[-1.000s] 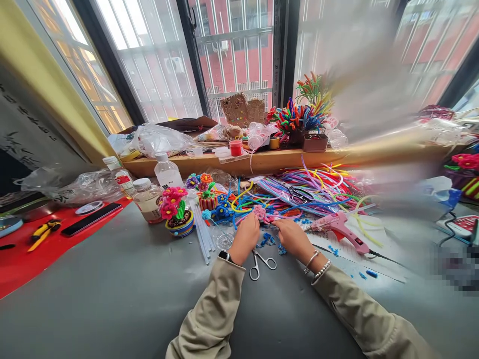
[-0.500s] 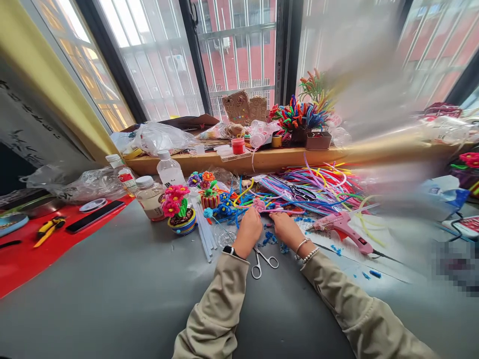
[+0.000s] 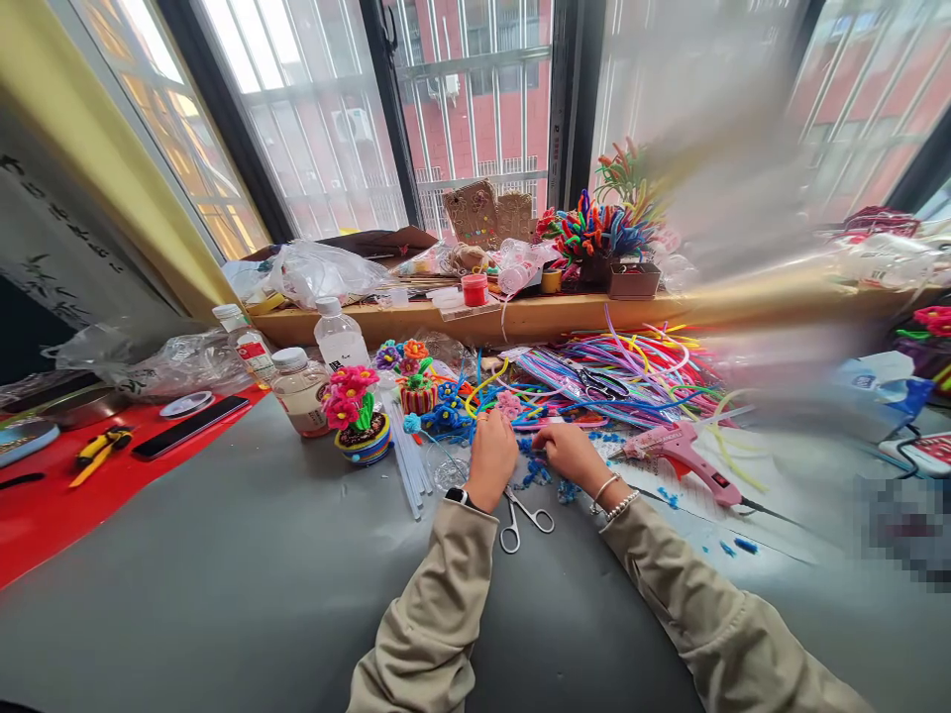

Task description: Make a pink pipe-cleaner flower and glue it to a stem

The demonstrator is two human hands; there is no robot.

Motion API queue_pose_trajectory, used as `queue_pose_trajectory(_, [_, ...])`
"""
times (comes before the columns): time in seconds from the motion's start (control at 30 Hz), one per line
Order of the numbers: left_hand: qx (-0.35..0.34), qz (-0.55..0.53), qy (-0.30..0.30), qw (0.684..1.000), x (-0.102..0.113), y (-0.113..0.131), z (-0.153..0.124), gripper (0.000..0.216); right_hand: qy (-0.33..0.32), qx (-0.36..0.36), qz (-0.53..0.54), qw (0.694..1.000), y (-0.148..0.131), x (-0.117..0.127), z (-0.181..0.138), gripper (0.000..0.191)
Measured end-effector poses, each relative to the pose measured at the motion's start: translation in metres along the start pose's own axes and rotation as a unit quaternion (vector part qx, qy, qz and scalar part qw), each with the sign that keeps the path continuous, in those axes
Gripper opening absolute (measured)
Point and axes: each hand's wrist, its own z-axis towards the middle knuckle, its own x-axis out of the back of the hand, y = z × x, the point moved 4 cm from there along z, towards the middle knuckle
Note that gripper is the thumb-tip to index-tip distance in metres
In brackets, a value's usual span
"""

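My left hand (image 3: 491,457) and my right hand (image 3: 569,452) sit close together over the grey table (image 3: 223,555). Both pinch a pink pipe cleaner (image 3: 520,416) whose fuzzy pink curled end (image 3: 509,403) sticks up just past my left fingers. Small blue pipe-cleaner scraps (image 3: 536,473) lie between and under my hands. Silver scissors (image 3: 524,518) lie on the table right behind my wrists. A pink glue gun (image 3: 680,453) rests to the right of my right hand.
A heap of coloured pipe cleaners (image 3: 631,366) spreads ahead. Finished flower pots (image 3: 357,411) (image 3: 413,381), bottles (image 3: 301,391) (image 3: 340,337) and clear sticks (image 3: 407,460) stand left. A phone (image 3: 189,427) and yellow pliers (image 3: 100,451) lie on red cloth (image 3: 45,515). A wooden sill (image 3: 520,315) holds clutter.
The pink curled piece has shifted a little farther from me with my hands, which drew slightly closer together. The view has edged up and right.
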Motion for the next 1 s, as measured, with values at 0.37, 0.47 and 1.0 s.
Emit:
queue_pose_trajectory(0.37, [0.025,0.005,-0.045,0.999,-0.012,0.008,0.009,0.024,0.017,-0.036,-0.031,0.999,0.004,-0.005,0.004,0.041])
queue_pose_trajectory(0.47, [0.022,0.007,-0.047,0.999,-0.018,0.01,0.014,0.023,0.013,-0.038,-0.027,0.999,0.008,-0.008,0.006,0.041])
queue_pose_trajectory(1.0, [0.006,-0.071,-0.069,0.995,-0.016,-0.005,0.009,0.026,0.024,0.027,0.043,0.998,0.006,0.0,-0.005,0.037])
